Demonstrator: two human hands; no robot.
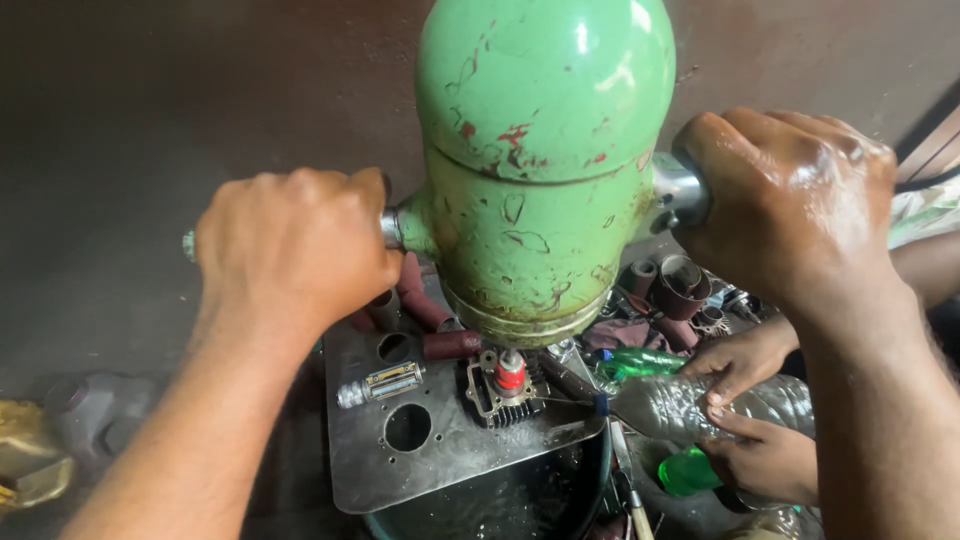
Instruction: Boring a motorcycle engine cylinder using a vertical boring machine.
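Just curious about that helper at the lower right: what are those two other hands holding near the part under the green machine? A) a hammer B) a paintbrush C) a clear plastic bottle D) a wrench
C: the helper's hands grip a clear plastic bottle aimed toward the part below the green machine.

Four hands total: two own hands, left [295, 245] and right [790, 200], plus two from another person near right [740, 362] [765, 460]. One green machine head [540, 160]. One metal plate [420, 450] with holes. One clear plastic bottle [700, 405], two green bottles [640, 362] [685, 470]. Several dark red sanding sleeves [450, 345], exact count unclear.
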